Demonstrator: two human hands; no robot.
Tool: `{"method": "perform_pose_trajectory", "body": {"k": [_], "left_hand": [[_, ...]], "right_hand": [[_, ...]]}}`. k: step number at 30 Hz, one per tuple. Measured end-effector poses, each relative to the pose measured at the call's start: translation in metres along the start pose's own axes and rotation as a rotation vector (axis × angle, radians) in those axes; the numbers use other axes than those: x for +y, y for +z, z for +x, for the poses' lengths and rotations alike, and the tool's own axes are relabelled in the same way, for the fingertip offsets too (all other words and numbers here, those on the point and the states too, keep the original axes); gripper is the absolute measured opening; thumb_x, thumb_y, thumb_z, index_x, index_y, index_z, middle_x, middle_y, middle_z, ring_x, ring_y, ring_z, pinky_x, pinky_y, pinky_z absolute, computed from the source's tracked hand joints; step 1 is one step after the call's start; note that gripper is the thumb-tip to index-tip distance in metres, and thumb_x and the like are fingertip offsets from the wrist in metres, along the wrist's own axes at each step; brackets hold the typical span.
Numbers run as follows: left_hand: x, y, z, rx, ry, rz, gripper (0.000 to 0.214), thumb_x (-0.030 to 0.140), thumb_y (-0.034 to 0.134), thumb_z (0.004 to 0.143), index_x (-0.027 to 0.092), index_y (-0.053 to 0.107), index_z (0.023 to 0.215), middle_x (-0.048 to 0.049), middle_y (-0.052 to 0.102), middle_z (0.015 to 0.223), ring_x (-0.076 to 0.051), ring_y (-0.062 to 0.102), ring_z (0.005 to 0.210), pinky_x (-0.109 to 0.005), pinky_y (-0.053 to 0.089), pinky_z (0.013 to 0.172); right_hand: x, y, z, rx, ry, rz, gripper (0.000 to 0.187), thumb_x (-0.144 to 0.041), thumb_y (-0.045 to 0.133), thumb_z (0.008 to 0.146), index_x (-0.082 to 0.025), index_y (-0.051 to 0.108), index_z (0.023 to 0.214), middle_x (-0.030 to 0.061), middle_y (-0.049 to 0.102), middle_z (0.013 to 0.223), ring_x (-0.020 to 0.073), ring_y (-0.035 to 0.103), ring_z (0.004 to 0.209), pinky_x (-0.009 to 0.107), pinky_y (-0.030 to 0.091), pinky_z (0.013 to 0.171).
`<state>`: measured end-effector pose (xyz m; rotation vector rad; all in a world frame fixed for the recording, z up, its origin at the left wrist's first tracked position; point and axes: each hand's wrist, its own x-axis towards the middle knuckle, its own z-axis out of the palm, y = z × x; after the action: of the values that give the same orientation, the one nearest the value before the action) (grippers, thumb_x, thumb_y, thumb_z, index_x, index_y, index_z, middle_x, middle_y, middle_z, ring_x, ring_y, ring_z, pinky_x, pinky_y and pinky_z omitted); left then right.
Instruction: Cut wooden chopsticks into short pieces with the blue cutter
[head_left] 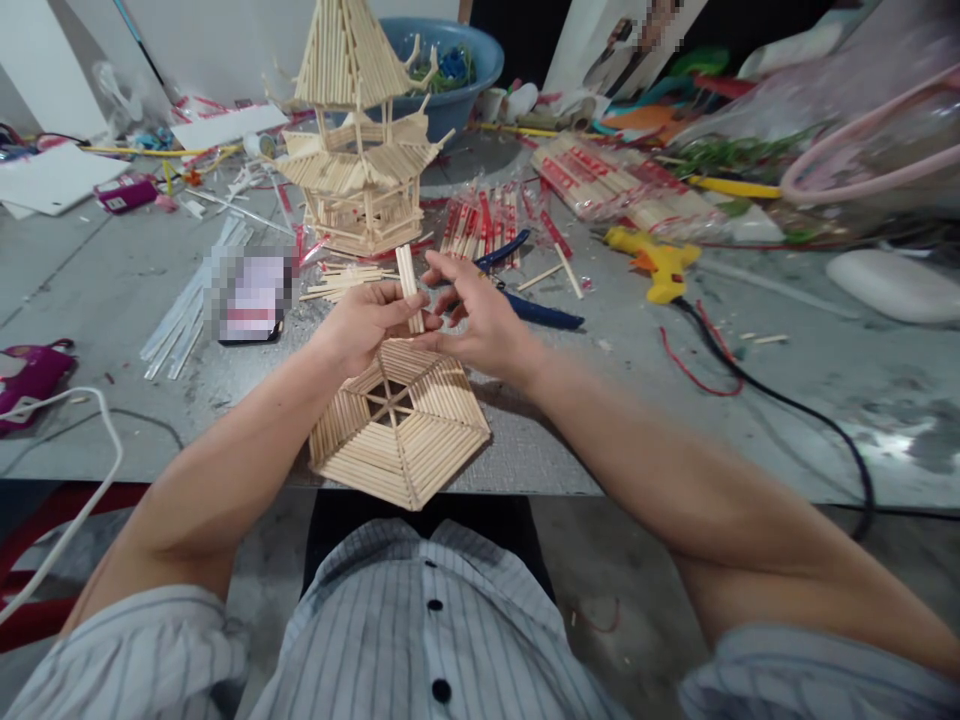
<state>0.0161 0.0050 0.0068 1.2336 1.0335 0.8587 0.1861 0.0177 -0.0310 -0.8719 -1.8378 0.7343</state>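
Observation:
My left hand (373, 318) is closed on a few short wooden sticks (407, 278), held upright side by side. Just to their right is my right hand (472, 310), its fingers curved and apart, with the lower fingertips near the sticks' bottom ends. Below both hands lies a hexagonal panel of wooden sticks (420, 445), with spokes meeting in an open centre. Behind the hands stands a tiered stick pagoda model (360, 160). Blue-handled pliers (540, 310) lie beyond my right hand, partly hidden by it. Loose cut sticks (341, 282) are behind my left hand.
A yellow glue gun (660, 262) with a black cord lies at right. Clear glue sticks (191, 300) and a phone (255, 295) are at left. Packaged chopsticks (600, 175), a blue basin (480, 70) and a white mouse-shaped object (892, 285) sit farther back and right.

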Motion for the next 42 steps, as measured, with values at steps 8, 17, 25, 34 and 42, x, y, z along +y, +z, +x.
{"method": "perform_pose_trajectory", "body": {"k": [8, 17, 25, 34, 42], "left_hand": [[-0.002, 0.003, -0.002, 0.007, 0.084, 0.122, 0.015, 0.029, 0.062, 0.087, 0.015, 0.064, 0.082, -0.0039, 0.071, 0.076, -0.011, 0.066, 0.065, -0.028, 0.055, 0.065], [-0.006, 0.005, -0.002, 0.031, 0.328, 0.383, 0.015, 0.025, 0.062, 0.084, 0.014, 0.065, 0.073, -0.0006, 0.065, 0.066, -0.011, 0.061, 0.065, -0.024, 0.046, 0.060], [0.003, 0.005, -0.006, -0.087, 0.307, 0.586, 0.019, 0.025, 0.061, 0.083, 0.013, 0.067, 0.070, -0.0017, 0.068, 0.067, -0.010, 0.058, 0.062, -0.024, 0.043, 0.063], [0.000, 0.009, -0.007, -0.127, 0.294, 0.351, 0.019, 0.027, 0.061, 0.084, 0.011, 0.070, 0.076, -0.0039, 0.071, 0.074, -0.011, 0.062, 0.069, -0.026, 0.048, 0.071], [-0.003, 0.003, -0.003, -0.111, 0.315, 0.364, 0.027, 0.036, 0.064, 0.084, 0.012, 0.070, 0.073, -0.0023, 0.067, 0.064, -0.009, 0.059, 0.061, -0.024, 0.047, 0.068]], "right_hand": [[-0.002, 0.002, -0.007, 0.026, -0.070, -0.187, 0.081, -0.054, 0.078, 0.067, -0.030, 0.047, 0.139, 0.0077, 0.055, 0.124, 0.0230, 0.060, 0.093, 0.038, 0.054, 0.079], [-0.001, -0.004, 0.001, -0.076, -0.057, -0.005, 0.075, -0.064, 0.079, 0.058, -0.022, 0.063, 0.118, 0.0106, 0.054, 0.125, 0.0195, 0.058, 0.093, 0.032, 0.053, 0.073], [-0.014, -0.004, 0.003, 0.098, 0.092, 0.229, 0.040, -0.058, 0.072, 0.072, -0.022, 0.061, 0.059, 0.0014, 0.058, 0.072, 0.0150, 0.058, 0.079, 0.029, 0.052, 0.069], [-0.016, 0.005, 0.002, 0.139, 0.108, 0.475, 0.042, -0.058, 0.077, 0.065, -0.019, 0.062, 0.057, -0.0020, 0.052, 0.065, 0.0072, 0.046, 0.052, 0.023, 0.044, 0.044], [-0.013, 0.001, 0.002, 0.122, 0.079, 0.372, 0.036, -0.051, 0.075, 0.072, -0.020, 0.064, 0.056, -0.0003, 0.055, 0.059, 0.0116, 0.052, 0.064, 0.026, 0.046, 0.055]]}}
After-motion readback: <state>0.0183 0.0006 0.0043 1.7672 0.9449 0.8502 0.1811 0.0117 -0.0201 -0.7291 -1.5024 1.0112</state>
